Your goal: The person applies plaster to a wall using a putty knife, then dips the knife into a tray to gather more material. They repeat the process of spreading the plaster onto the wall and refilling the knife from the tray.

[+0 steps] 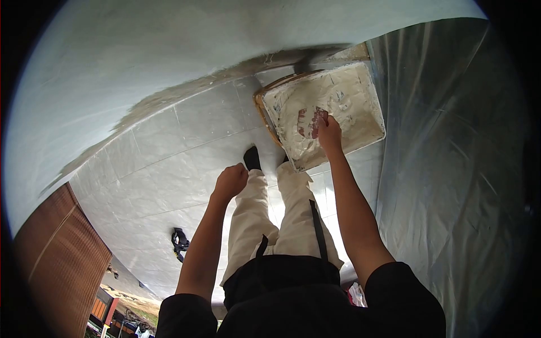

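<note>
My right hand (pixel 330 135) is closed on a reddish-brown scraper (pixel 309 123) with a flat blade smeared with white paste. The blade rests in thick off-white paste (pixel 349 96) that fills a wide rectangular tub (pixel 376 101) with caked rims. Part of the blade is coated, so its full outline is hard to make out. My left hand (pixel 231 181) is curled into a fist above my left shin, away from the tub, and no object shows in it.
Ahead, a pale wall (pixel 186 50) curves round, with a darker grey band along its foot. Translucent plastic sheeting (pixel 439 158) hangs at the right. A black strapped object (pixel 180 244) lies on the tiled floor (pixel 152 169). A brown ribbed panel (pixel 59 253) stands at the left.
</note>
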`<state>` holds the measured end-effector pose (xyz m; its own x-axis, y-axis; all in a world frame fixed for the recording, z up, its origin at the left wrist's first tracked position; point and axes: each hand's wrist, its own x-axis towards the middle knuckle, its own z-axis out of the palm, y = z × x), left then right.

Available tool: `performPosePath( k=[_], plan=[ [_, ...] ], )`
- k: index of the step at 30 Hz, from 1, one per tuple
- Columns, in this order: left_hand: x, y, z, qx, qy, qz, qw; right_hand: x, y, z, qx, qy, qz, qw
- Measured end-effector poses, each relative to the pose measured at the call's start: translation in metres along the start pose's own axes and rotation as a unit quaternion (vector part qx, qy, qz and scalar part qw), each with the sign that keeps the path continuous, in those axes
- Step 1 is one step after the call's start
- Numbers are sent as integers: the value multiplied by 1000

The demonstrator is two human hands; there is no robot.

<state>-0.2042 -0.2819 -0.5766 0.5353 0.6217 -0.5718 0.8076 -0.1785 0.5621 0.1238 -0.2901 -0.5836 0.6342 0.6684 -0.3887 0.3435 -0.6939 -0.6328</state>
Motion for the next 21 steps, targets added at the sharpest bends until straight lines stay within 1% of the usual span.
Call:
performPosePath(
  k=[1, 2, 3, 7, 9, 10, 12, 16, 18, 19, 21],
  plan=[
    [-2, 0, -4, 0, -2, -27, 1000, 0, 2, 1, 0, 0, 1, 1000],
    [-5, 0, -8, 0, -5, -53, 999, -1, 4, 2, 32, -6, 10, 999],
    [-9, 1, -11, -52, 19, -73, 996, 0, 6, 3, 64, -11, 19, 998],
    [-13, -2, -12, -69, 27, -82, 994, -2, 1, -1, 99, -26, 33, 994],
    [-11, 0, -12, -72, 17, -111, 991, -3, -10, -6, 40, -17, -39, 998],
    [-10, 6, -13, -72, 15, -113, 991, -2, -7, -5, 40, -19, -37, 998],
    [-3, 19, -15, -89, 32, -87, 992, 7, -4, -4, 9, -45, -59, 997],
    [13, 43, -15, -121, 29, -88, 988, 22, 14, 1, -14, -56, -74, 996],
    [19, 55, -14, -138, 44, -60, 988, 24, 18, 1, 48, -72, -32, 996],
    [22, 60, -13, -139, 46, -62, 987, 23, 15, -2, 48, -74, -34, 996],
    [27, 70, -14, -135, 38, -56, 989, 17, 8, -9, 181, -120, 66, 974]
  ],
)
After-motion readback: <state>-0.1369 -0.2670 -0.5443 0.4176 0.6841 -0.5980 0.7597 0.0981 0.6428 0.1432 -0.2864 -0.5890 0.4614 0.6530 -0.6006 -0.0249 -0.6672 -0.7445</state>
